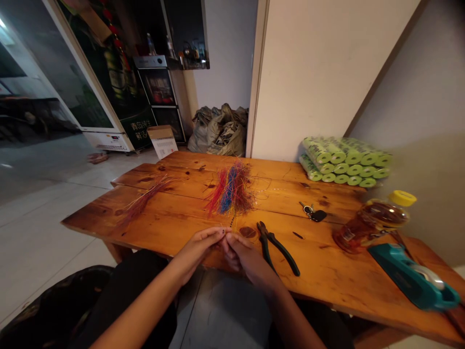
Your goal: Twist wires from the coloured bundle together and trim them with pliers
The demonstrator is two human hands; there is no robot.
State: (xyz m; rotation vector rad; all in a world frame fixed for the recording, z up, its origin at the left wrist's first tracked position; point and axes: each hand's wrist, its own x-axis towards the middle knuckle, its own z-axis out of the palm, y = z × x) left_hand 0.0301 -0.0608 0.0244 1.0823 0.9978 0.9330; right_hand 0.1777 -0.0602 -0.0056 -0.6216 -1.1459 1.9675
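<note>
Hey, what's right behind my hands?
Just beyond your left hand and right hand: a row of dark dots, then a pile of colored strands. Whatever your hands cover can't be seen.

On an orange-brown wooden plank table [334, 264], a metal key ring with a black plastic fob [318, 215] lies left of a clear plastic bottle of amber liquid with a yellow cap [374, 223]. Just beside the bottle sits a teal plastic tape dispenser [399, 278]. Stacked rolls in light-green wrapping [345, 160] stand near a pale wall [316, 72]. Beyond, a white-and-brown cardboard carton [163, 143] stands near a black glass-fronted cabinet [162, 89], grey plastic bags [221, 133] heaped to its right.
</note>
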